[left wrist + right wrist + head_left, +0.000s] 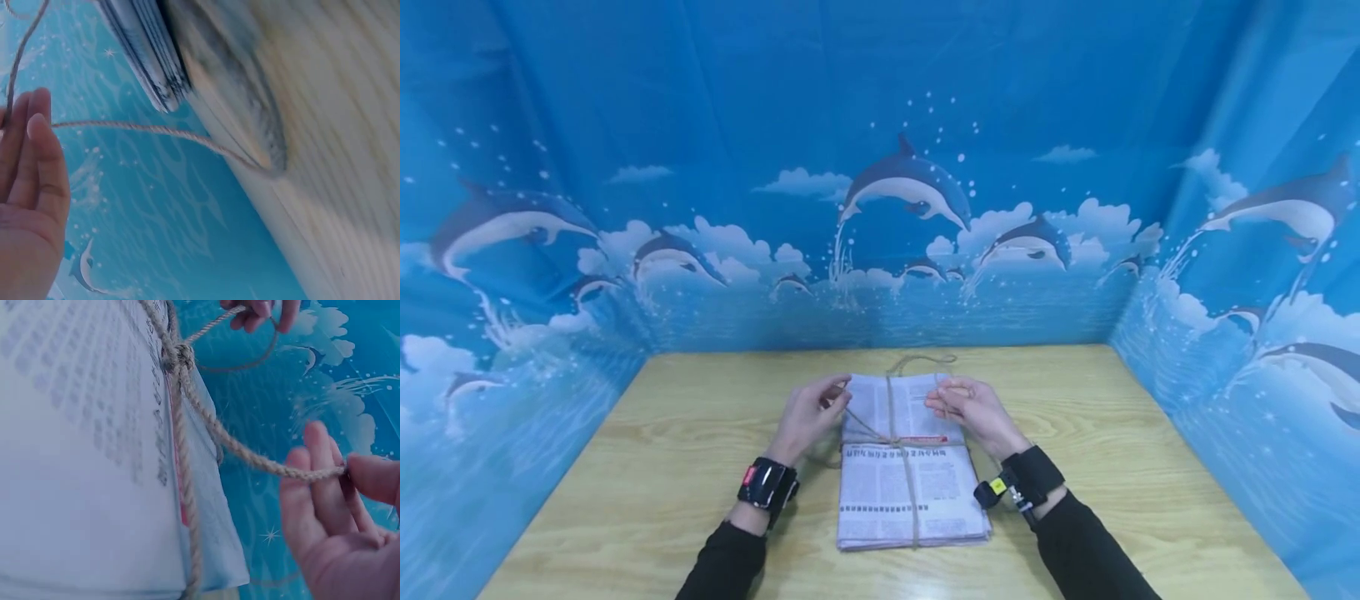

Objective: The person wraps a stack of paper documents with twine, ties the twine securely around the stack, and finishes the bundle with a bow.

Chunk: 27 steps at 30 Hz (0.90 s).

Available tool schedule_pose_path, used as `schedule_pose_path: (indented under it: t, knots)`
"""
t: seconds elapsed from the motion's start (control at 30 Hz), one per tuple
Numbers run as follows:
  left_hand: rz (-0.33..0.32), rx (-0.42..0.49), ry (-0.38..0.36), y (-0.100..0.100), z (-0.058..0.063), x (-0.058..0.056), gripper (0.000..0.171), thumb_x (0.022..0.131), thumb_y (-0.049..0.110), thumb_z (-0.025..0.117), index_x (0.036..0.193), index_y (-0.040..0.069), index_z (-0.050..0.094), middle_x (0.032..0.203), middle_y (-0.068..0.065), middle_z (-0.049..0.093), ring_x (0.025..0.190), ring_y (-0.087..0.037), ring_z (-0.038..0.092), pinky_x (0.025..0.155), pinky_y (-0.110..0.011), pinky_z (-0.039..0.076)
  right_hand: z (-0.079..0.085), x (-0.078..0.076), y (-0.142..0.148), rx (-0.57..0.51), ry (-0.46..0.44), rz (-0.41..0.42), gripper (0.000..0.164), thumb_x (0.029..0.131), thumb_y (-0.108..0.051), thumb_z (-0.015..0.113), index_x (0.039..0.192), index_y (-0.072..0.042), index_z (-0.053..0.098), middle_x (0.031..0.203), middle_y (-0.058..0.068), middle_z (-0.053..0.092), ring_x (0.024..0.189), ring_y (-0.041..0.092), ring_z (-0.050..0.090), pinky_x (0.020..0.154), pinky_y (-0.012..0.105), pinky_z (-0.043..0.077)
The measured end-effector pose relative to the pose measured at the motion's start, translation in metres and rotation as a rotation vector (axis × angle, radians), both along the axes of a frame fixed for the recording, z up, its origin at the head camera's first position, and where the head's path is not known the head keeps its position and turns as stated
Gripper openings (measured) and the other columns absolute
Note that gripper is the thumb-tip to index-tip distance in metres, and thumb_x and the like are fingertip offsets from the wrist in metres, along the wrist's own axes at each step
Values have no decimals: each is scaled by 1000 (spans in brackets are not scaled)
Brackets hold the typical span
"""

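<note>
A stack of folded newspapers lies on the table, bound lengthwise and crosswise with brown twine. The strands cross in a knot on top of the stack. At the stack's upper left, my left hand pinches one twine end between thumb and fingers; a strand loops down from it to the table in the left wrist view. Over the upper right, my right hand pinches the other end, with thumb and fingertips on the twine that runs from the knot.
Loose twine curls past the stack's far edge on the wooden table. A blue curtain printed with dolphins encloses the back and both sides. Both wrists wear black straps with cameras.
</note>
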<state>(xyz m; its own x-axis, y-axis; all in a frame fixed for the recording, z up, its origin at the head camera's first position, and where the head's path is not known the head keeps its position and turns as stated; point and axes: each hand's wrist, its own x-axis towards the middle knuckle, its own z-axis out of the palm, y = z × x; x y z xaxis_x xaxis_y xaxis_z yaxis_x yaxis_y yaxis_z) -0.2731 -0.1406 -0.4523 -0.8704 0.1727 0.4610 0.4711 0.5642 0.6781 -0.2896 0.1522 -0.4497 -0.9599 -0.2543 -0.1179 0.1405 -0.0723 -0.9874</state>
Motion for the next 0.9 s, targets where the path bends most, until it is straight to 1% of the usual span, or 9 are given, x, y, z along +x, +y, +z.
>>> schedule_pose_path:
  t: [0.1,0.2,0.3,0.37,0.53,0.6,0.7,0.8,0.9]
  knots:
    - [-19,28,22,5,1,-2,33,89,6,69,122,9,66,94,-6,75,75,-11,67,66,-23,54,3,0,-4,6,16,24,40,100,-10,54,135,8,46,117,21,66,98,17,70,101,44,49]
    - [-36,62,48,10,4,-5,30,89,3,68,119,7,68,96,-7,75,79,-15,68,69,-24,55,8,-3,-9,-9,52,53,40,99,-8,55,135,8,48,112,20,67,92,15,69,94,37,54]
    - [-37,88,44,13,8,-7,25,90,4,67,115,6,69,98,-6,75,84,-16,69,71,-25,56,13,-4,-14,10,80,102,39,99,-9,56,133,8,52,102,11,70,85,12,67,83,29,57]
    - [-21,109,13,15,12,-8,21,93,9,65,113,9,71,99,-5,75,86,-16,68,72,-25,55,14,-4,-16,35,89,133,37,99,-11,56,132,7,54,96,5,70,81,11,65,76,25,57]
    - [-22,146,-73,19,25,-9,19,97,19,61,111,12,73,98,-2,75,87,-14,69,77,-30,55,17,-3,-15,105,87,102,33,101,-13,54,130,1,59,87,0,66,63,9,49,58,21,42]
    - [-42,133,-98,20,30,-9,19,97,20,62,111,13,72,98,-2,75,87,-14,70,78,-33,56,18,-4,-15,131,86,92,31,101,-14,54,128,-1,61,86,0,64,59,9,42,56,23,35]
    - [-64,78,-127,22,35,-9,21,96,20,63,114,13,71,103,-1,74,89,-14,69,80,-35,55,18,-7,-19,163,88,122,30,101,-18,55,125,-3,63,86,0,63,56,9,37,55,24,32]
    - [-79,37,-118,22,35,-11,24,96,16,63,118,12,70,107,-3,74,93,-15,68,81,-34,55,19,-9,-23,188,96,146,28,101,-20,56,122,-5,65,85,2,63,54,9,34,54,26,29]
    - [-67,40,-72,21,32,-14,23,96,12,61,118,11,70,107,-4,74,94,-16,68,79,-33,55,22,-12,-27,209,126,138,26,101,-20,55,118,-5,66,83,4,62,52,10,30,53,28,27]
